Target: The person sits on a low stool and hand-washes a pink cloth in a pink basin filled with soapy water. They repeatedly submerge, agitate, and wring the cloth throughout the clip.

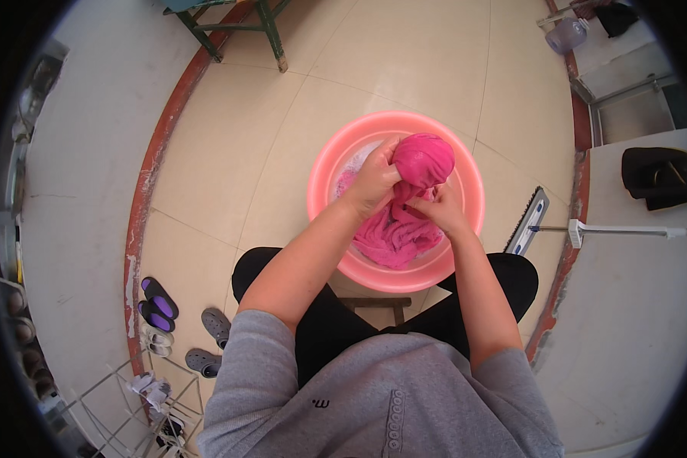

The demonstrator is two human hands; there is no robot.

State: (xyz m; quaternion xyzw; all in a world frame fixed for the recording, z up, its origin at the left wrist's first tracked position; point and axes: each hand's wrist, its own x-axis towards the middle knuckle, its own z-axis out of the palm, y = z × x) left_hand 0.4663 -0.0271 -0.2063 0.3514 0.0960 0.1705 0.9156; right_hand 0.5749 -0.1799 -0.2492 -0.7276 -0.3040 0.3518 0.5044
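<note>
A wet pink cloth, perhaps a garment, (398, 243) lies partly in a pink plastic basin (325, 172) with sudsy water. Its upper part is bunched into a smooth, rounded lump above the basin. My left hand (372, 180) grips this lump from its left side, thumb pressed against the fabric. Just below and to the right, my right hand (442, 210) pinches the gathered cloth under the lump. The lower folds spread in the basin beneath both hands. Some of the right fingers are hidden by the fabric.
The basin stands on a tiled floor between my knees, by a wooden stool (378, 302). A flat mop (529, 220) leans at right. Slippers (160, 303), grey clogs (203, 362) and a wire rack (111, 395) are at left. A green wooden stand (269, 34) is ahead.
</note>
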